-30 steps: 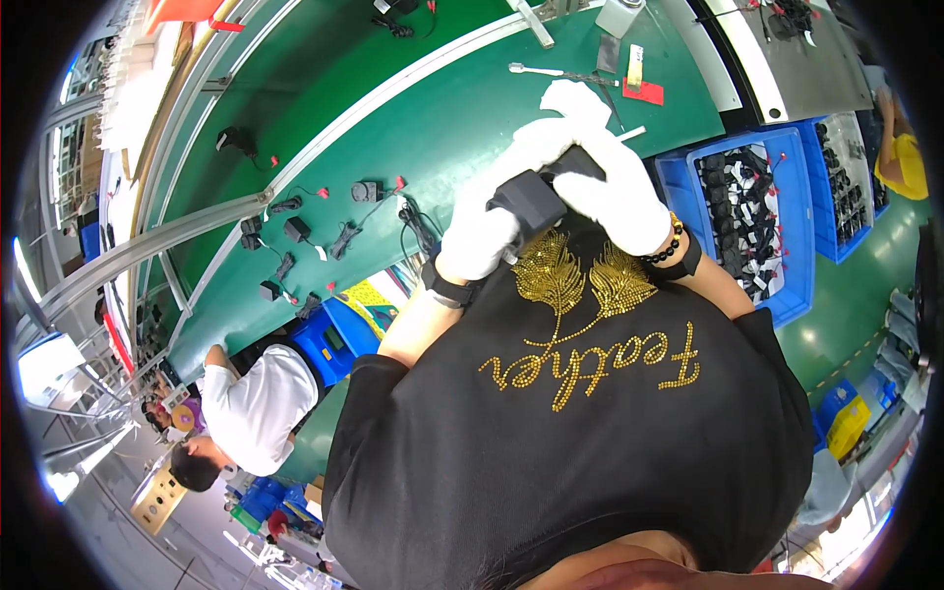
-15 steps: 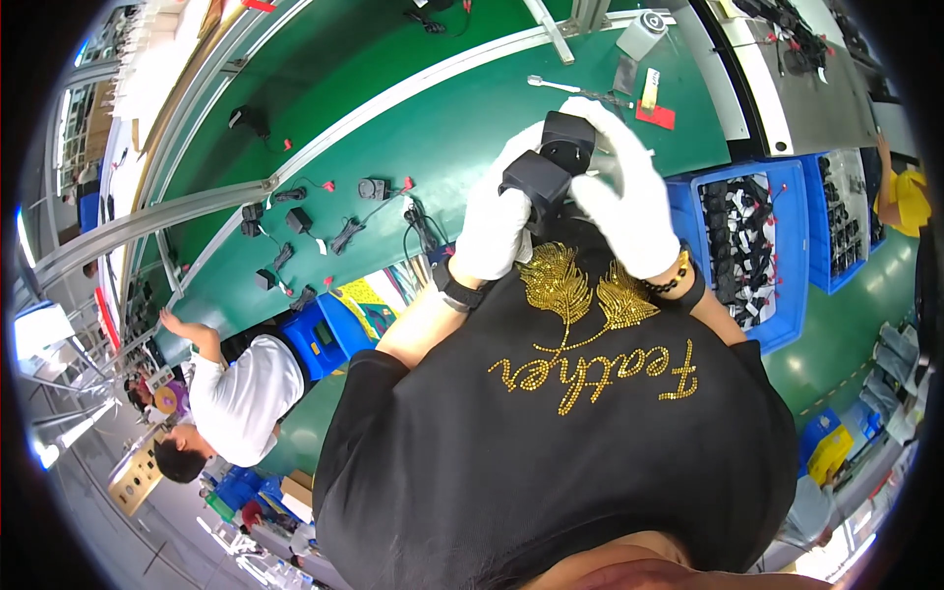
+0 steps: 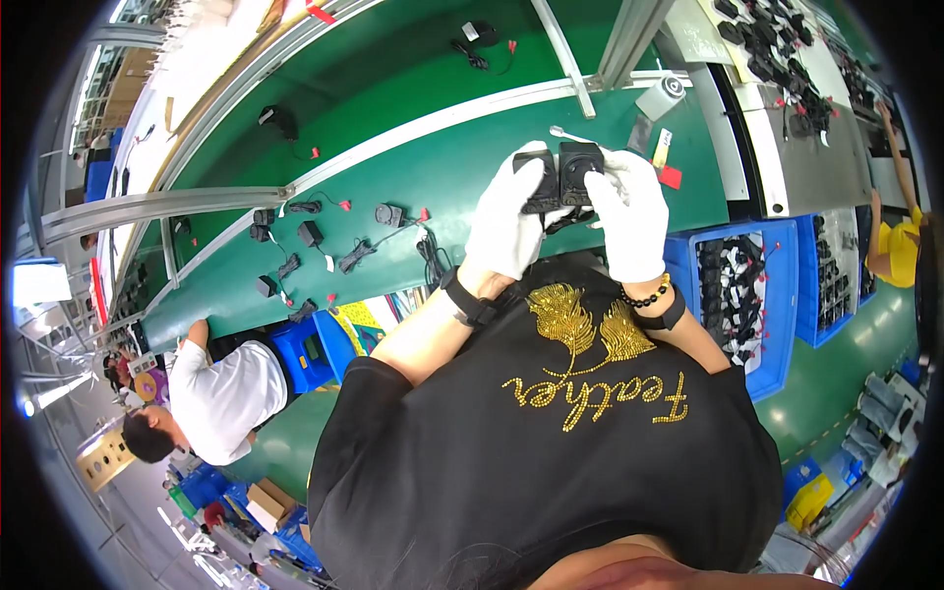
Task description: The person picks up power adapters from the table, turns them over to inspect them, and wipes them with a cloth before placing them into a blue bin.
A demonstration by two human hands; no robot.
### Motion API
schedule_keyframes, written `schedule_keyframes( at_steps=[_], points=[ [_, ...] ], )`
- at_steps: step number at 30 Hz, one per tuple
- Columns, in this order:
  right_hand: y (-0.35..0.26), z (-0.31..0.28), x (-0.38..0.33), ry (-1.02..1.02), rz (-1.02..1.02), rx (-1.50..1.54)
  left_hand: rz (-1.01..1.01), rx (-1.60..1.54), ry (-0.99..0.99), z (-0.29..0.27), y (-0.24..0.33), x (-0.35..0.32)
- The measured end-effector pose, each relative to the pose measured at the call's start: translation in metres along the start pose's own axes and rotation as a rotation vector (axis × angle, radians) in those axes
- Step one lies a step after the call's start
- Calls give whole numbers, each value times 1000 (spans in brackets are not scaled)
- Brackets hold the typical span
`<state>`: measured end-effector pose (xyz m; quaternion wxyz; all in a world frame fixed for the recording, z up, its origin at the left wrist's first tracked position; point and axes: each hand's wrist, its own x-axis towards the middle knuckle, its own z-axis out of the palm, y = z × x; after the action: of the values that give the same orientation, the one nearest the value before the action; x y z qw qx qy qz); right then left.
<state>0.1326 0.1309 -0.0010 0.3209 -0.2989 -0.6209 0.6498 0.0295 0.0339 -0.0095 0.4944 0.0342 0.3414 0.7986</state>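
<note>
Both my hands wear white gloves and are raised over the near edge of the green bench. My left hand (image 3: 506,226) is closed round a black power adapter (image 3: 536,185). In my right hand (image 3: 629,211) is a second black power adapter (image 3: 580,169), gripped between thumb and fingers. The two blocky adapters sit side by side, close together, at nearly the same height. Some dark cable (image 3: 568,218) shows below them, partly hidden by the gloves. Small details on the adapters' faces are too fine to make out.
Several adapters with bundled cords, such as this one (image 3: 311,234), lie on the green bench (image 3: 472,138) to the left. Beyond my hands stand a white bottle (image 3: 661,96) and a red card (image 3: 670,177). A blue crate (image 3: 777,364) of adapters is at right. A person in white (image 3: 221,398) works left.
The adapters, earlier tilted with one above the other, are now level side by side. My right hand has come lower and now holds its adapter from the right side.
</note>
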Motion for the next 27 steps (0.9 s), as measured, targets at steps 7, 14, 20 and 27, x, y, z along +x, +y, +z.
schedule_keyframes(
  at_steps=[7, 14, 20, 27],
  points=[
    [4, 14, 7, -93, -211, -381, -10, -79, 63, 10, 5, 17],
    [25, 15, 38, -60, -220, -471, -190, 164, -149, 25, 26, 39],
    [12, -8, 60, -473, 425, 1297, 628, 1311, -6, -36, 82, 159],
    [-36, -6, 42, -116, 420, 1225, 455, 1811, 401, -106, 89, 290]
  ],
)
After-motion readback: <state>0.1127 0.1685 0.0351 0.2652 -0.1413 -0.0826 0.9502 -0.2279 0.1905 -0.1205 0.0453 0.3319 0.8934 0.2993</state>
